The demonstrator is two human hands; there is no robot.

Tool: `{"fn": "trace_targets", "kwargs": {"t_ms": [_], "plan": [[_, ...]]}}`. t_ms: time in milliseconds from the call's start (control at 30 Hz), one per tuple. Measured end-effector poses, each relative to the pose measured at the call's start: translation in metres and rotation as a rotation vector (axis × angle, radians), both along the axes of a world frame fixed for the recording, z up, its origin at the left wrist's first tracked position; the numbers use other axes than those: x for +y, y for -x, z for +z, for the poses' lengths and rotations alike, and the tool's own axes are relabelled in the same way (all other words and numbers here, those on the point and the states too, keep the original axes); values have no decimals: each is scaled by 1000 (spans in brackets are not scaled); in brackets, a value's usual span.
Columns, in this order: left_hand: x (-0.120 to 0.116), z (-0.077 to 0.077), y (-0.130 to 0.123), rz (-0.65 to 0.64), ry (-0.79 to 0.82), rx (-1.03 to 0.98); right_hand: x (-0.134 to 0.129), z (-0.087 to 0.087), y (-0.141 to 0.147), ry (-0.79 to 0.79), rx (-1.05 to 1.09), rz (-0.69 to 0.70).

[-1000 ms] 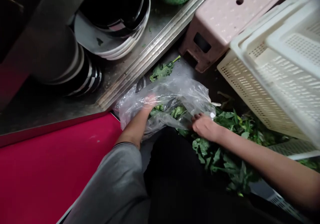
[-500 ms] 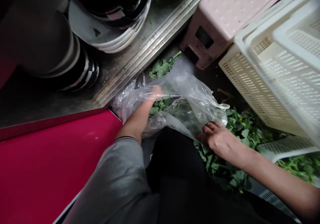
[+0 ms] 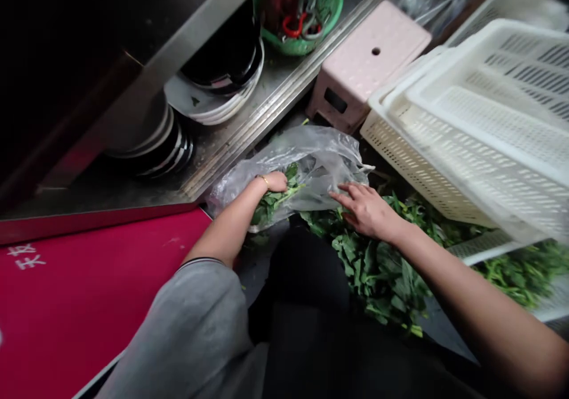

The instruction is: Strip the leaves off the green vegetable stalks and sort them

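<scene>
Fingers of the left hand (image 3: 276, 181) are, I note, curled closed on leafy greens (image 3: 291, 174) inside the clear plastic bag (image 3: 306, 143). Those of the right hand (image 3: 371, 212) are spread and grip nothing visible beside the bag, contact unconfirmed. I judge the greens light, soft and easily bruised, best gripped by their stems, the film slippery.

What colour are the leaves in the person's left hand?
The leaves are dark green, with paler yellow-green stems; the head view shows them.
</scene>
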State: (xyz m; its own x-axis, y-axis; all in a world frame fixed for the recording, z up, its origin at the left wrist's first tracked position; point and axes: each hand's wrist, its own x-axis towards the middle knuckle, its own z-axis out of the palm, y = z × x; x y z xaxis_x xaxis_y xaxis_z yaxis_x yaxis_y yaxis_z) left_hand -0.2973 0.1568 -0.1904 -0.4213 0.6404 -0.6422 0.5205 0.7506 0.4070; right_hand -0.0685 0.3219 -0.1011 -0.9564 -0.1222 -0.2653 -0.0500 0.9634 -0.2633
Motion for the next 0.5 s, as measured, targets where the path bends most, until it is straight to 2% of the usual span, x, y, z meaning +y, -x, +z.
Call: {"fn": "trace_targets", "kwargs": {"t_ms": [67, 167, 267, 333, 400, 467, 500], "plan": [[-6, 40, 4, -115, -8, -2, -4, 40, -17, 19, 147, -121], [-15, 116, 5, -269, -84, 171, -20, 100, -46, 88, 352, -297], [-13, 196, -30, -396, -253, 325, -42, 144, -63, 78, 478, -381], [-8, 247, -71, -530, -383, 299, -55, 160, -67, 66, 458, -390], [-4, 294, -115, -654, -536, 256, -62, 167, -73, 143, 348, -423], [-8, 328, -153, -690, -758, 321, -65, 166, -89, 362, 259, -541], [-12, 337, -170, -639, -887, 382, -67, 163, -101, 526, 257, -637]]}}
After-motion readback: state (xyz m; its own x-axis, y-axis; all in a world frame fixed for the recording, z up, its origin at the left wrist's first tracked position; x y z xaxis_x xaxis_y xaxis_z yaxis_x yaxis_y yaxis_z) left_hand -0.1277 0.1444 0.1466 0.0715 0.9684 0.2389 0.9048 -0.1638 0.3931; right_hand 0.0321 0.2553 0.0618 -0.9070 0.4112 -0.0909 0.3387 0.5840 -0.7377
